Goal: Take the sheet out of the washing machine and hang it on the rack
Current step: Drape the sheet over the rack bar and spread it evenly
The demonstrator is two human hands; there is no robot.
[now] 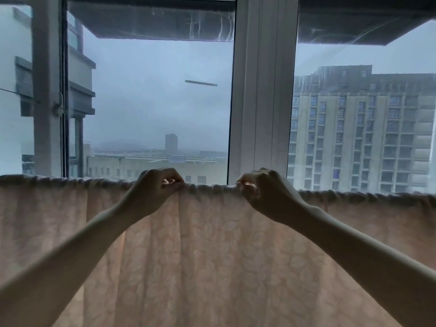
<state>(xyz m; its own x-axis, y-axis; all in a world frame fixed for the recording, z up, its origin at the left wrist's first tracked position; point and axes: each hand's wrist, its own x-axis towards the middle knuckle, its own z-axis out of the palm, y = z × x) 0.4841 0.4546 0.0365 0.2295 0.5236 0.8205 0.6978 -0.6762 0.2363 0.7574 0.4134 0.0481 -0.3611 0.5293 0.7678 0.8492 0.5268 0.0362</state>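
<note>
A pale pink sheet (212, 256) with a leaf pattern hangs across the whole width of the view, draped over a horizontal bar that its bunched top fold hides. My left hand (155, 187) pinches the top fold just left of centre. My right hand (262, 192) pinches the same fold a short way to the right. Both arms reach up and forward from the lower corners. The washing machine is not in view.
Right behind the sheet stands a large window with a white frame post (262, 90) near the middle. Through the glass I see grey sky and tall buildings (363, 128). A dark overhang (153, 20) runs along the top.
</note>
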